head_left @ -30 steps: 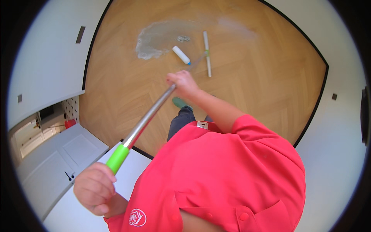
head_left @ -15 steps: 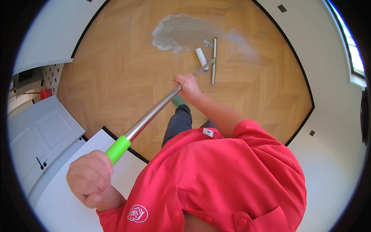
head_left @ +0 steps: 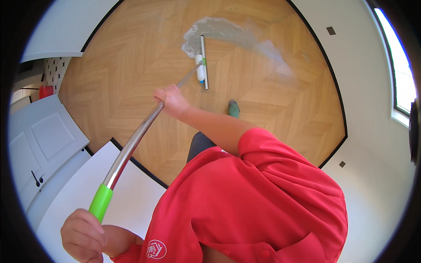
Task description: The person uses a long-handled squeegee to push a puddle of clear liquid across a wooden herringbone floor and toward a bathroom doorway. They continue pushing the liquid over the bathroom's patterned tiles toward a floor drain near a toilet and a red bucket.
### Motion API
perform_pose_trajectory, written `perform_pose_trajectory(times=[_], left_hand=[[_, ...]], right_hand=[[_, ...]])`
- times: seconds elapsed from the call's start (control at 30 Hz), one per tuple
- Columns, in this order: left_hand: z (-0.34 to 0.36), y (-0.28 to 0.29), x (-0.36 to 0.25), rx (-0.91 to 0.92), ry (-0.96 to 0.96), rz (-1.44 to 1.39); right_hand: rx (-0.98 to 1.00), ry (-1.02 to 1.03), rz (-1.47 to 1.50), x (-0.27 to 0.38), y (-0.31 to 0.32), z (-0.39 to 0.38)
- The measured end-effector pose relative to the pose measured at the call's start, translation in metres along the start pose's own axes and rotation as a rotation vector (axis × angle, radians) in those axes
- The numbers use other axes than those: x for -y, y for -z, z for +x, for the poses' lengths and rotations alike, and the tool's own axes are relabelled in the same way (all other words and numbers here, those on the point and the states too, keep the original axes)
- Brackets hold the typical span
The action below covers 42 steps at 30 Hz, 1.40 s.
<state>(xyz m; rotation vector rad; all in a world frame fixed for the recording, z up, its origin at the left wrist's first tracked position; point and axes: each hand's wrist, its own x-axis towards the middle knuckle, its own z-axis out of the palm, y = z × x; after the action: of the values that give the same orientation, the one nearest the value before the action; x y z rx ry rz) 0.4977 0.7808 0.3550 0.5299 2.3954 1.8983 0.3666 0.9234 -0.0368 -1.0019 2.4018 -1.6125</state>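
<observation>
My left hand is closed round the green grip of a long steel pole at the lower left. My right hand is closed round the pole higher up. The pole runs to a long, narrow squeegee-like head with a green joint, lying on the wood floor. A white bottle with a blue cap lies just left of the head, partly behind the pole. A patch of foamy grey liquid spreads beyond them, trailing off to the right.
Herringbone floor with dark skirting, between white walls. At left are a panelled white door, a patterned tile strip and a red container. A window is at the right. My green-covered foot is on the floor.
The pole's head and my right hand have moved left, the head now close along the bottle. My left hand is lower and further left. My view has turned, showing the window and a shifted foot.
</observation>
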Motion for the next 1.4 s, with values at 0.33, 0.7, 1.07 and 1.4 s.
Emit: perform_pose_trajectory(times=[0.33,0.7,1.07,1.4], left_hand=[[0.024,-0.075,-0.026,-0.464,-0.071,0.202],[0.106,-0.075,0.034,-0.07,-0.117,-0.173],[0.29,-0.28,0.16,0.475,-0.038,-0.501],[0.303,-0.2,0.102,0.181,-0.024,-0.178]], right_hand=[[0.571,0.081,0.226,0.008,-0.011,0.047],[0.457,-0.266,-0.076,-0.058,0.203,-0.073],[-0.167,-0.567,-0.378,-0.211,0.401,-0.24],[-0.176,-0.153,-0.288,-0.244,0.361,-0.025]])
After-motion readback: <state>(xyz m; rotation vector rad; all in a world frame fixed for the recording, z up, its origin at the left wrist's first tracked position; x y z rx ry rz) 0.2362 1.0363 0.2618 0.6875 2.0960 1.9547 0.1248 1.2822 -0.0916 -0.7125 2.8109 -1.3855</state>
